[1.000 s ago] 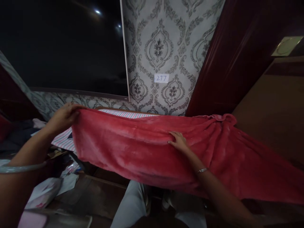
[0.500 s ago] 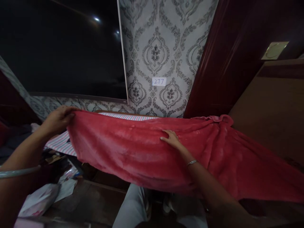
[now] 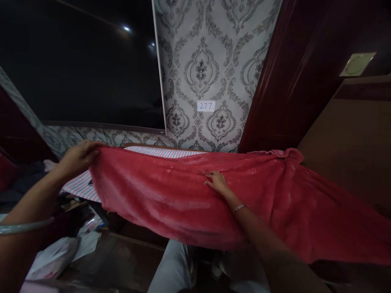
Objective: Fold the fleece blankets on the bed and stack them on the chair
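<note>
A long red plush blanket (image 3: 165, 191) is spread across the surface in front of me, and its near edge hangs toward my legs. My left hand (image 3: 80, 158) pinches its far left corner, fingers closed on the edge. Further right, my right hand (image 3: 218, 183) rests on top of the blanket near its middle, fingers apart and slightly bent. The blanket bunches into a curled fold at the far right, then trails off to the right edge of view. Pink, white and grey striped cloth (image 3: 161, 152) shows from under it.
A large dark television (image 3: 85, 69) hangs on the patterned wall above. A paper label (image 3: 206, 106) reading 277 is stuck to the wallpaper. Low on the left lie a white plastic bag (image 3: 56, 256) and loose papers. A brown panel (image 3: 351, 142) stands at the right.
My right hand has slid slightly left and down over the blanket, its fingers more bent. My left hand keeps hold of the corner. The view has shifted slightly.
</note>
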`<action>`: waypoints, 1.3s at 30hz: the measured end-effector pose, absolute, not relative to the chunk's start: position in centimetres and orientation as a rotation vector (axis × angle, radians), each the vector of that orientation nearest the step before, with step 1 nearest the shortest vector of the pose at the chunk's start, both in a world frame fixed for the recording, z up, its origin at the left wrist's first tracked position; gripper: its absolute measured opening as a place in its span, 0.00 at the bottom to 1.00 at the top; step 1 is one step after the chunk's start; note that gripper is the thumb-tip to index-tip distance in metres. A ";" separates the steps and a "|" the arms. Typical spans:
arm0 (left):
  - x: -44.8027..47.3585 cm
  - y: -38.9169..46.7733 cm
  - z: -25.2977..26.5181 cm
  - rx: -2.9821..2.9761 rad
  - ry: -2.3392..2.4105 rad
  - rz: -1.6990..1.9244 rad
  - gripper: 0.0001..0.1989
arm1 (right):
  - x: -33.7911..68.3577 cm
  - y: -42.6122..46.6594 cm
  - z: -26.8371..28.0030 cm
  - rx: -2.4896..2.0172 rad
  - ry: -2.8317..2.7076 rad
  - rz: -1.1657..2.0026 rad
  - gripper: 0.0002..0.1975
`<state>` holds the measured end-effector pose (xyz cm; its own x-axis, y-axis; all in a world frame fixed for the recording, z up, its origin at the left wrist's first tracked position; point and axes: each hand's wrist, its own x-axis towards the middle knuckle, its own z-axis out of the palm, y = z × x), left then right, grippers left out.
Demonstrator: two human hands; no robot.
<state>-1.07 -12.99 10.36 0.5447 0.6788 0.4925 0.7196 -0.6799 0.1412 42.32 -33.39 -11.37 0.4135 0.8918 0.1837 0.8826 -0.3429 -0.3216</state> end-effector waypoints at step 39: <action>7.9 -20.4 20.2 -2.766 -1.133 -1.730 0.11 | 51.5 -53.0 15.0 -2.271 -1.012 -1.195 0.16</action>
